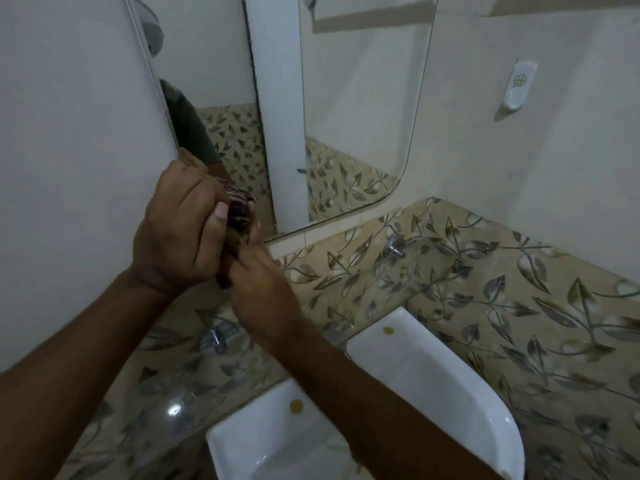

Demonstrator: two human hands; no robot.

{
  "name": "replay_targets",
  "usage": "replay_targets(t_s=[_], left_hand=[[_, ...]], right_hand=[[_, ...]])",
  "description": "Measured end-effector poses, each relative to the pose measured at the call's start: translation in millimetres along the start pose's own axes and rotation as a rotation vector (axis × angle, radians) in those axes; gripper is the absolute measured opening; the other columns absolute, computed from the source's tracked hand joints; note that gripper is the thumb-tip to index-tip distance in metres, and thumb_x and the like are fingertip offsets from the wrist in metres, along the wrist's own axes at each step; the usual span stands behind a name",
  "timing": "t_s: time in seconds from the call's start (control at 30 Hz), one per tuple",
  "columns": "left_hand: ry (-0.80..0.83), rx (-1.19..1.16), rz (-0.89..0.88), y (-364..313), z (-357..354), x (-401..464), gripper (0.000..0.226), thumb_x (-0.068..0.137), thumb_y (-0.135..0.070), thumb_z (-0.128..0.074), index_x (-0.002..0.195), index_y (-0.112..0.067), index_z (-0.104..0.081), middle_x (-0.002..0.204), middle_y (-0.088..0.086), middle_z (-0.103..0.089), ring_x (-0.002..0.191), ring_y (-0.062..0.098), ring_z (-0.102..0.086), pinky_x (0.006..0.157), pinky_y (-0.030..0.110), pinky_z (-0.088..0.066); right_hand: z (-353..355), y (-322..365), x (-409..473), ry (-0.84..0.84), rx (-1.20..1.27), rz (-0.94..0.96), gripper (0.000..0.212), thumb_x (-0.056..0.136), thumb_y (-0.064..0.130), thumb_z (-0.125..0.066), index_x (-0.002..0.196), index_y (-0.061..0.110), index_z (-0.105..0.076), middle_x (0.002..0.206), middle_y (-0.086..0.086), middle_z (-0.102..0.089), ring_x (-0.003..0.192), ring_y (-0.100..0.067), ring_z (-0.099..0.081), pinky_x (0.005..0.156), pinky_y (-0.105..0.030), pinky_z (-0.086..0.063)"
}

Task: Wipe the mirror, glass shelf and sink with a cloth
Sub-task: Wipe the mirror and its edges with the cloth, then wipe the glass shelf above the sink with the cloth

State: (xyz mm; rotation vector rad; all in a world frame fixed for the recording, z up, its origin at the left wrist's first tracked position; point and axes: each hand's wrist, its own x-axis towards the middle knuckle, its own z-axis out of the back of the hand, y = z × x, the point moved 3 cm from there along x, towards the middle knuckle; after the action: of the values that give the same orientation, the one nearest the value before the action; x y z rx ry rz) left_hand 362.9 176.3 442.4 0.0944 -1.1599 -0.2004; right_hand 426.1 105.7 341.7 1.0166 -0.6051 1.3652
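My two hands, left hand [180, 230] and right hand [263, 292], both grip one dark cloth [239, 213] before one mirror [346, 116], above one white sink [433, 382].

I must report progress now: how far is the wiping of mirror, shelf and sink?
Nothing looks finished. In hand: left hand and right hand both hold the bunched dark red cloth in front of the wall mirror's lower corner. Left: the clear glass shelf and the white ceramic sink, which shows yellowish spots.
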Motion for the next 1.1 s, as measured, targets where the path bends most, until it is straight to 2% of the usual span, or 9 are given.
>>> replay_targets(t_s=[0.13, 0.23, 0.37, 0.5, 0.63, 0.77, 0.9, 0.97, 1.1], left_hand=[[0.05, -0.026, 0.099, -3, 10, 4, 0.027, 0.095, -0.005, -0.041, 0.077, 0.005, -0.058, 0.077, 0.021, -0.055, 0.076, 0.032, -0.048, 0.073, 0.044, -0.039], [0.068, -0.1, 0.248, -12, 20, -1, 0.023, 0.098, -0.005, -0.045, 0.083, 0.006, -0.058, 0.082, 0.019, -0.056, 0.081, 0.031, -0.05, 0.073, 0.044, -0.041], [0.033, -0.206, 0.43, -46, 49, -34, 0.023, 0.1, -0.008, -0.045, 0.095, 0.0, -0.066, 0.091, 0.008, -0.062, 0.086, 0.027, -0.057, 0.076, 0.036, -0.043], [0.05, -0.209, 0.563, -70, 78, -77, 0.025, 0.1, -0.01, -0.045, 0.091, -0.003, -0.068, 0.085, 0.005, -0.063, 0.08, 0.024, -0.057, 0.072, 0.032, -0.042], [0.059, -0.309, 0.889, -69, 87, -121, 0.037, 0.106, -0.033, -0.036, 0.101, -0.015, -0.068, 0.087, 0.001, -0.065, 0.081, 0.016, -0.061, 0.071, 0.035, -0.046], [0.036, -0.537, 1.31, -83, 90, -161, 0.058, 0.092, -0.073, -0.031, 0.12, -0.032, -0.062, 0.091, -0.001, -0.069, 0.074, 0.02, -0.061, 0.066, 0.036, -0.046], [0.085, -0.33, 1.338, -90, 103, -189, 0.017, 0.099, -0.04, -0.057, 0.116, -0.039, -0.062, 0.101, -0.01, -0.069, 0.081, -0.004, -0.063, 0.073, 0.022, -0.051], [0.0, -0.358, 1.315, -93, 113, -197, 0.019, 0.101, -0.03, -0.054, 0.118, -0.034, -0.062, 0.101, -0.01, -0.068, 0.079, -0.01, -0.062, 0.067, 0.008, -0.048], [-0.057, -0.358, 1.394, -89, 128, -232, 0.042, 0.097, -0.049, -0.057, 0.134, -0.031, -0.054, 0.117, -0.007, -0.067, 0.087, 0.001, -0.066, 0.067, 0.02, -0.056]], right_hand=[[56, 2, 16, 0.112, 0.153, -0.083, 0.038, 0.099, 0.005, -0.045, 0.133, -0.004, -0.058, 0.142, -0.02, -0.055, 0.128, -0.034, -0.057, 0.115, -0.026, -0.038], [98, 5, 33, 0.089, 0.262, -0.224, 0.035, 0.102, 0.004, -0.047, 0.134, 0.002, -0.06, 0.142, -0.009, -0.057, 0.132, -0.016, -0.054, 0.11, -0.019, -0.041], [140, 2, 38, -0.136, 0.33, -0.505, 0.029, 0.104, 0.02, -0.046, 0.12, 0.009, -0.069, 0.114, -0.001, -0.072, 0.107, -0.014, -0.067, 0.094, -0.034, -0.055], [162, 17, 35, -0.361, 0.573, -0.587, 0.023, 0.101, 0.005, -0.052, 0.114, 0.008, -0.07, 0.102, -0.003, -0.074, 0.096, -0.013, -0.07, 0.086, -0.029, -0.057], [119, 43, 9, -0.198, 0.486, -0.681, 0.021, 0.099, 0.026, -0.06, 0.106, 0.012, -0.074, 0.09, 0.005, -0.074, 0.083, -0.004, -0.068, 0.077, -0.026, -0.058], [50, 77, -33, 0.021, 0.388, -0.674, 0.025, 0.096, 0.036, -0.064, 0.076, 0.021, -0.066, 0.074, 0.007, -0.062, 0.07, -0.004, -0.057, 0.069, -0.024, -0.05], [20, 98, -37, 0.079, 0.454, -0.615, 0.026, 0.097, 0.027, -0.064, 0.073, 0.018, -0.067, 0.067, 0.011, -0.056, 0.063, 0.0, -0.052, 0.063, -0.017, -0.042], [15, 105, -28, 0.056, 0.513, -0.629, 0.033, 0.1, 0.026, -0.06, 0.071, 0.011, -0.064, 0.065, 0.003, -0.061, 0.062, -0.011, -0.058, 0.063, -0.03, -0.049], [8, 130, -15, 0.093, 0.598, -0.602, 0.035, 0.103, 0.025, -0.055, 0.073, 0.007, -0.061, 0.067, -0.01, -0.064, 0.064, -0.025, -0.06, 0.065, -0.04, -0.052]])
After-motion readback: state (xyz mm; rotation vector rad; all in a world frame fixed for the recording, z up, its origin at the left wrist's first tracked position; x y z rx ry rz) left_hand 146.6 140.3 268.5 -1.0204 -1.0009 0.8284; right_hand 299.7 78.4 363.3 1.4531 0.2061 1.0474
